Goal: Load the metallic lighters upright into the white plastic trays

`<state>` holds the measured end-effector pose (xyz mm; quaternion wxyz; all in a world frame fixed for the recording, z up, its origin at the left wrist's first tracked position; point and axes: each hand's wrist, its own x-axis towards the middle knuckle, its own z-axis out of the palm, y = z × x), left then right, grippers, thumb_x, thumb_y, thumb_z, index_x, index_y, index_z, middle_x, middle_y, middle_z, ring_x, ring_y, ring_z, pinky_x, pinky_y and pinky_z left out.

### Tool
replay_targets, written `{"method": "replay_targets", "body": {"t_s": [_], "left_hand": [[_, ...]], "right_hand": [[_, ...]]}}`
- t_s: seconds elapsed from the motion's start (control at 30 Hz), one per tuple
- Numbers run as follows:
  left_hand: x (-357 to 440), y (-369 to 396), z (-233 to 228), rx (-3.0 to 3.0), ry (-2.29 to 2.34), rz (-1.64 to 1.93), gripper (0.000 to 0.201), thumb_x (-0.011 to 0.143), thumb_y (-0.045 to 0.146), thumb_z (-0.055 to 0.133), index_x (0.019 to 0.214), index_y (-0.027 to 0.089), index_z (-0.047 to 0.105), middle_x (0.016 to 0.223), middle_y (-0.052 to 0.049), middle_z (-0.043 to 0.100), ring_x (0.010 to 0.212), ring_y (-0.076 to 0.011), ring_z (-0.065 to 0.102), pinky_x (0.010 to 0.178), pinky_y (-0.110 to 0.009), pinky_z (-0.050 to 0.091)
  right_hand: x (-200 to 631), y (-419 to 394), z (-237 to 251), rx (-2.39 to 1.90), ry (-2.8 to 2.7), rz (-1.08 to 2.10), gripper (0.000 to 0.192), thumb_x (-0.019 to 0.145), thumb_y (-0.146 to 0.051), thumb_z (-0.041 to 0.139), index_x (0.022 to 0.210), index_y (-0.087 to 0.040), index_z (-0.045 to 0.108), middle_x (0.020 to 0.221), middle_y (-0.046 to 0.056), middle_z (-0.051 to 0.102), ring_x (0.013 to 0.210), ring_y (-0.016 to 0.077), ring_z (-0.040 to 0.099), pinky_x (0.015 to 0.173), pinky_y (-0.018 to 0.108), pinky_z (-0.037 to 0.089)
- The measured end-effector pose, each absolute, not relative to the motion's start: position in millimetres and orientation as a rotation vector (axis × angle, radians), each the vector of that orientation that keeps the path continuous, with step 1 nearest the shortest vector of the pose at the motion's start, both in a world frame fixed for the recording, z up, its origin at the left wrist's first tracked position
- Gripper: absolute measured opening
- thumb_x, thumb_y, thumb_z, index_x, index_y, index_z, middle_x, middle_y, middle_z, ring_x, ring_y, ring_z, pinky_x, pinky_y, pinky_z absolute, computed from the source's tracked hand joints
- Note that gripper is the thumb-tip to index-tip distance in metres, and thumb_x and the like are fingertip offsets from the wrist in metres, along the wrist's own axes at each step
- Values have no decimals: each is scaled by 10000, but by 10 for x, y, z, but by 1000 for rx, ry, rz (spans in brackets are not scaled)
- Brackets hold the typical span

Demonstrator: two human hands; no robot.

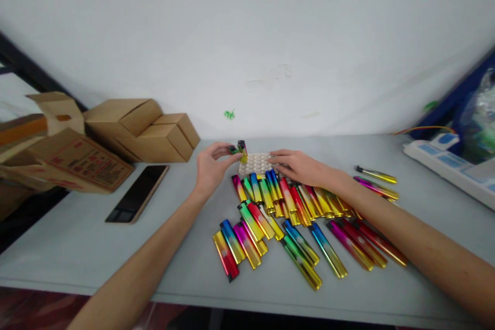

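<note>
At a grey table (77, 247) set against a white wall (247, 36), my left hand (211, 167) closes its fingertips on a lighter (242, 150), holding it upright at the left far corner of a white honeycomb tray (256, 164). A second small dark and green piece shows between those fingertips, too small to make out. My right hand (297, 166) lies flat and loosely spread, palm down, on the right side of the tray, its fingers pointing left; it grips nothing that I can see.

The tray sits near the far edge of the table, about midway along it. Just in front of it, toward the near edge, a heap of metallic rainbow lighters (294, 216) fans out, some overlapping, some lying singly nearer the front edge. Two more loose lighters (377, 181) lie apart to the right of my right forearm.

Toward the left end of the table a dark flat tray (137, 194) lies near folded and stacked cardboard boxes (143, 129). At the far right corner a white power strip (444, 162) with blue switches runs along the table's edge, beside a clear plastic bag (479, 118).
</note>
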<state>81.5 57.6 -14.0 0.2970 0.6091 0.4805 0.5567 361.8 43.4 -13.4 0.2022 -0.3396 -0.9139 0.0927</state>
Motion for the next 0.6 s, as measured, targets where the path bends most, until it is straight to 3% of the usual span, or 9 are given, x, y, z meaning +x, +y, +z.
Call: {"method": "replay_targets", "body": {"t_s": [0.2,0.43,0.6], "left_hand": [[832,588,-147,1729,1367,1461,406,631,396,920,861,163,681,835,-72,783,821,-245,761,796,-355,609],[888,554,-99,1863,1383,1319,305,709,405,889,857,185,738,854,-58,779,819,-239,736,729,-333,592],[904,564,-31,1965,1459,1228,269,711,377,887,787,196,702,800,-40,770,784,-241,734,797,-359,568]], "right_hand": [[3614,439,-133,-938,-2554,265,375,1084,-272,476,1340,-126,707,1395,214,668,1268,320,664,1108,520,527],[3629,466,-182,-905,-2520,274,355,1069,-257,498,1334,-158,712,1402,183,672,1243,303,672,1093,519,536],[3625,455,-157,-899,-2543,265,336,1061,-229,513,1315,-154,719,1370,164,696,1276,279,652,1109,469,529]]}}
